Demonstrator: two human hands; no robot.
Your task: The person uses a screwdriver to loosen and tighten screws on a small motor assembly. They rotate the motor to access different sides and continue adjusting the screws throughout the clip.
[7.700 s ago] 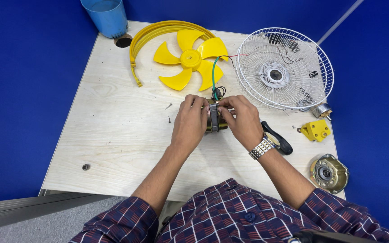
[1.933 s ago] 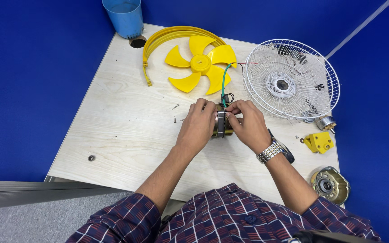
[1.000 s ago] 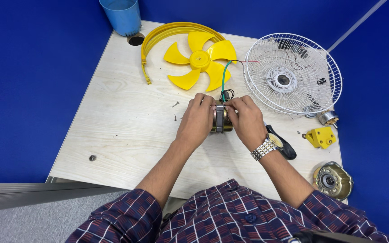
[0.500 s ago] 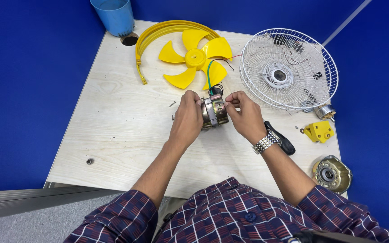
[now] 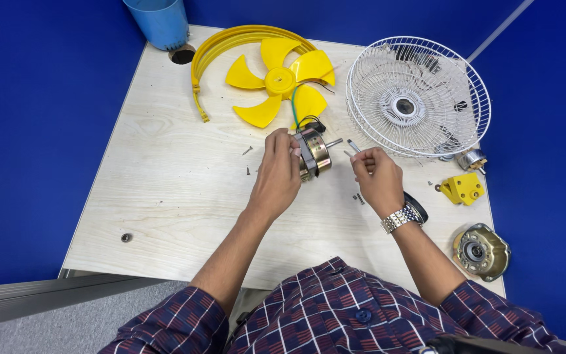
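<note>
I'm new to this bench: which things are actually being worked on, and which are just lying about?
In hand:
left hand holding the motor
right hand pinching a small metal piece

Lying about:
yellow fan blade
yellow ring
white wire guard
yellow bracket
metal cover
blue cup

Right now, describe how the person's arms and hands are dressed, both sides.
Both hands are bare, with no gloves. The left hand has nothing on its wrist. The right hand has a silver metal-link watch on its wrist. Both forearms are uncovered; the sleeves of a plaid shirt in dark blue, red and white are pushed up near the elbows.
</note>
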